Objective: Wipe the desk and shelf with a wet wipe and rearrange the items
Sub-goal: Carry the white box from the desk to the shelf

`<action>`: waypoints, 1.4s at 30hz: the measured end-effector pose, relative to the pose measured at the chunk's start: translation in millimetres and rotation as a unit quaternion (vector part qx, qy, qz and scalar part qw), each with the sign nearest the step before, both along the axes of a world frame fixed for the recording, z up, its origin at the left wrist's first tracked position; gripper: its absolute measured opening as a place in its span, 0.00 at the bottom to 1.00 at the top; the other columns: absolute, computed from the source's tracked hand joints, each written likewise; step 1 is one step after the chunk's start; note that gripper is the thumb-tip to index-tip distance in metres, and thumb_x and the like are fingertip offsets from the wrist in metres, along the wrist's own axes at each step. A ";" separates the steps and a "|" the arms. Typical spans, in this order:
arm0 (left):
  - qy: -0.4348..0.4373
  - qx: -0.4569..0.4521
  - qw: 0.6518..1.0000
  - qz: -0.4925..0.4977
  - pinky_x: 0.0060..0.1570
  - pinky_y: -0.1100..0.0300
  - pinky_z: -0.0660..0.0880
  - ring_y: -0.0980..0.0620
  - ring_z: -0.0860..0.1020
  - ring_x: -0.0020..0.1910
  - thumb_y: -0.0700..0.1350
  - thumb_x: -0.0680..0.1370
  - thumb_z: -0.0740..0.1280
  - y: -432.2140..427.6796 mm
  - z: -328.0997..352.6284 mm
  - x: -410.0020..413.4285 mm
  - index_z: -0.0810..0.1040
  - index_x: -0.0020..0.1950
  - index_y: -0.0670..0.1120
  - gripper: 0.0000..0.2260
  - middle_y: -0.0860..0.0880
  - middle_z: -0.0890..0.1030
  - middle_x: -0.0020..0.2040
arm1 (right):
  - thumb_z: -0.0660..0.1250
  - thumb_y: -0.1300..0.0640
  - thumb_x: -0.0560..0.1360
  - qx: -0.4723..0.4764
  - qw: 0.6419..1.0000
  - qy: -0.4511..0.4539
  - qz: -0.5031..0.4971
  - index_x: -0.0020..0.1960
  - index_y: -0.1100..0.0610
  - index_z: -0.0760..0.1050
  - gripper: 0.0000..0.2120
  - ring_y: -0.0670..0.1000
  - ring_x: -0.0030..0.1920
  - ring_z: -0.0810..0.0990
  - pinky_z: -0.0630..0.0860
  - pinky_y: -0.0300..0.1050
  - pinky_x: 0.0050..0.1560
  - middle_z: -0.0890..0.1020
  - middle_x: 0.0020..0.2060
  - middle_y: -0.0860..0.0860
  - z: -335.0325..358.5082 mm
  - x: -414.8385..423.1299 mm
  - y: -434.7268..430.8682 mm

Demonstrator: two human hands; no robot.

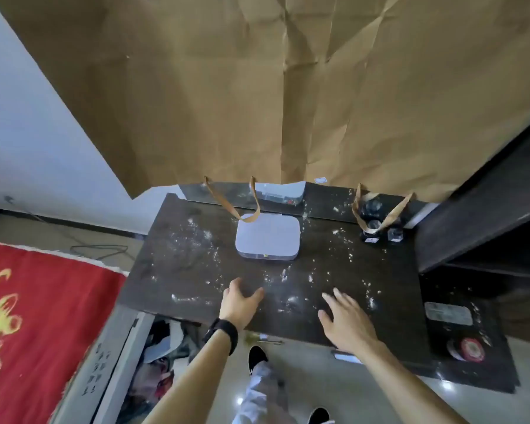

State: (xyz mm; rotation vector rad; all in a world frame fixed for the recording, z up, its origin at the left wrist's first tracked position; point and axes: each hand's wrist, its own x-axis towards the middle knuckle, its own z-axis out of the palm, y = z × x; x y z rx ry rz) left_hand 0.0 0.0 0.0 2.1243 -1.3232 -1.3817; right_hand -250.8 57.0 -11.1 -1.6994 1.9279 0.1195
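Dust speckles the desk (196, 270); left hand (239, 304) and right hand (346, 319) hover spread, empty. White box (267, 237) at twelve o'clock, possibly wipes. Reaching risks snagging the bag handles (236, 206).

Dark desk (178, 270) speckled with white dust. White box (267, 236) at centre, far side. Left hand (239, 304) and right hand (346, 319) spread, empty, over near edge.

Box (267, 237) sitting mid-desk (172, 270), jars (380, 223) lying behind-right of it, paper sheet (288, 87) hanging behind, shelf (487, 215) standing right, both hands (240, 304) (346, 319) resting near front edge.
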 end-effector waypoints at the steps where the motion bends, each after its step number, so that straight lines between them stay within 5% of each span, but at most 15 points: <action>1: 0.021 0.009 0.999 0.037 0.63 0.56 0.69 0.47 0.71 0.67 0.60 0.75 0.69 -15.1 -4.8 1.8 0.61 0.77 0.48 0.36 0.45 0.68 0.73 | 0.53 0.42 0.82 0.019 1.000 -0.001 -0.012 0.80 0.50 0.55 0.29 0.53 0.80 0.53 0.55 0.50 0.77 0.53 0.81 0.52 -6.1 2.3 -12.2; 6: 0.057 0.036 0.988 0.140 0.69 0.49 0.68 0.43 0.69 0.71 0.62 0.72 0.72 -91.3 -19.5 12.5 0.59 0.78 0.47 0.42 0.43 0.66 0.75 | 0.48 0.37 0.81 0.093 0.990 0.053 -0.088 0.81 0.52 0.39 0.36 0.55 0.80 0.39 0.50 0.62 0.77 0.37 0.80 0.53 -27.4 13.7 -51.2; 11: 0.028 0.027 0.996 0.076 0.69 0.49 0.68 0.44 0.70 0.70 0.63 0.73 0.72 -141.5 -34.3 17.8 0.63 0.77 0.45 0.40 0.45 0.70 0.73 | 0.48 0.32 0.78 0.107 0.986 0.069 -0.108 0.80 0.49 0.33 0.40 0.54 0.79 0.35 0.52 0.64 0.76 0.32 0.79 0.50 -45.0 24.7 -43.4; 17: -0.009 0.003 1.000 -0.021 0.43 0.59 0.71 0.52 0.80 0.49 0.59 0.74 0.71 -142.0 -37.2 25.0 0.80 0.56 0.57 0.13 0.60 0.82 0.45 | 0.49 0.30 0.78 0.117 0.983 0.060 -0.125 0.80 0.48 0.35 0.41 0.53 0.79 0.34 0.51 0.65 0.76 0.32 0.79 0.49 -43.5 24.6 -47.1; 21: -0.002 0.010 1.000 -0.015 0.36 0.64 0.68 0.65 0.74 0.39 0.58 0.75 0.72 -122.7 -29.1 31.5 0.77 0.52 0.61 0.09 0.68 0.77 0.38 | 0.46 0.30 0.78 0.112 0.980 0.047 -0.157 0.81 0.50 0.45 0.40 0.52 0.80 0.40 0.47 0.63 0.77 0.43 0.81 0.51 -29.9 29.3 -61.3; 26: 0.034 0.043 0.999 -0.003 0.34 0.66 0.69 0.62 0.77 0.40 0.55 0.76 0.71 -113.4 -27.6 35.3 0.82 0.56 0.54 0.10 0.60 0.81 0.41 | 0.53 0.37 0.81 0.035 0.971 -0.116 -0.208 0.77 0.54 0.62 0.31 0.52 0.78 0.59 0.58 0.50 0.77 0.65 0.77 0.49 -11.9 72.2 -100.6; 28: 0.028 0.045 0.999 -0.008 0.38 0.61 0.70 0.54 0.79 0.43 0.55 0.77 0.69 -115.6 -23.7 34.6 0.81 0.58 0.51 0.13 0.54 0.82 0.46 | 0.57 0.40 0.81 0.033 0.941 -0.195 -0.274 0.70 0.53 0.70 0.24 0.53 0.68 0.73 0.70 0.47 0.67 0.75 0.69 0.50 -5.5 87.9 -114.5; 34: 0.102 -0.004 0.992 0.075 0.51 0.52 0.77 0.46 0.80 0.55 0.53 0.78 0.67 -107.6 -1.6 23.2 0.77 0.64 0.53 0.15 0.53 0.83 0.53 | 0.64 0.42 0.79 -0.038 0.893 -0.265 -0.361 0.66 0.49 0.73 0.19 0.47 0.58 0.80 0.73 0.41 0.52 0.81 0.60 0.44 5.7 87.8 -114.2; 37: 0.263 0.041 0.943 0.201 0.50 0.50 0.82 0.47 0.82 0.53 0.46 0.77 0.71 -92.5 14.1 10.8 0.76 0.66 0.52 0.17 0.50 0.84 0.54 | 0.69 0.50 0.78 -0.086 0.806 -0.381 -0.445 0.62 0.48 0.76 0.13 0.39 0.52 0.79 0.74 0.36 0.52 0.81 0.61 0.45 16.2 75.8 -95.4; 42: 0.382 0.096 0.905 0.160 0.46 0.50 0.80 0.42 0.83 0.47 0.42 0.76 0.73 -57.3 34.2 -38.1 0.77 0.67 0.56 0.21 0.44 0.84 0.57 | 0.72 0.51 0.76 -0.084 0.656 -0.513 -0.547 0.60 0.38 0.74 0.16 0.52 0.58 0.82 0.77 0.56 0.61 0.82 0.59 0.46 44.0 33.3 -45.9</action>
